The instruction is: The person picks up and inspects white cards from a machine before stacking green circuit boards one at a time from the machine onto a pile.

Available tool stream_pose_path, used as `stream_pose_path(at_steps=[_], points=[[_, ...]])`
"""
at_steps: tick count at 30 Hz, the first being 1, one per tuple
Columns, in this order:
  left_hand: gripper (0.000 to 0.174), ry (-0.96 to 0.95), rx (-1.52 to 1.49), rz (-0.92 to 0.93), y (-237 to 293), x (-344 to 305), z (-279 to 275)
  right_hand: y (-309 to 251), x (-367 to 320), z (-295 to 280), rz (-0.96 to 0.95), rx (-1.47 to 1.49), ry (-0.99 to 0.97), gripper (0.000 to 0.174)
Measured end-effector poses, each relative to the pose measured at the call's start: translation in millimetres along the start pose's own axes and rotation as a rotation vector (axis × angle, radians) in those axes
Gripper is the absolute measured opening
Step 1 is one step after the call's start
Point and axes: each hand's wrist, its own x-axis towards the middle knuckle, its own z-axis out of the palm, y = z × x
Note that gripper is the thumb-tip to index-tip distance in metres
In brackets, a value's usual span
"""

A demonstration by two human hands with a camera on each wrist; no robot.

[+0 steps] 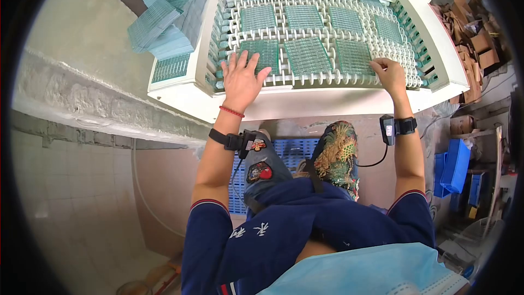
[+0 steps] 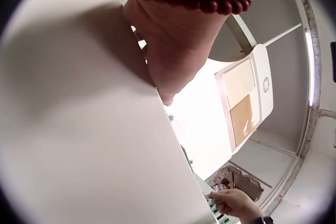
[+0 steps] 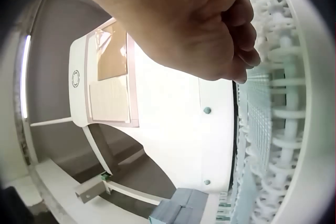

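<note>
My left hand lies with fingers spread over the front-left circuit board panel, a thin green sheet with a grid pattern, on the white roller conveyor. A red bead bracelet circles that wrist. At the right end of the front row, my right hand has its fingers curled and pinches the edge of another green panel. In the right wrist view, the fingertips of the right hand meet at that panel's edge. Between the two hands lies a third front panel.
Several more panels lie in a row behind, including one at back left. Stacks of bluish boards stand left of the conveyor. The white machine frame borders the rollers. Cardboard scraps and blue bins are at right.
</note>
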Motion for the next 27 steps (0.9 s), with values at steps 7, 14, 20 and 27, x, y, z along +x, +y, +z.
stream_pose_path(at_steps=[7, 14, 20, 27], points=[[0.047, 0.176, -0.346, 0.023, 6, -4, -26, -77, -9, 22, -0.186, 0.345, -0.266, 0.030], [0.053, 0.589, -1.722, -0.512, -39, -1, -124, -163, 13, 30, -0.342, 0.565, -0.494, 0.028], [0.056, 0.513, -1.866, -0.829, -97, 38, -189, -198, 4, 47, -0.425, 0.591, -0.630, 0.023], [0.036, 0.285, -1.659, -0.647, -131, 61, -184, -182, -13, 56, -0.393, 0.584, -0.677, 0.020]])
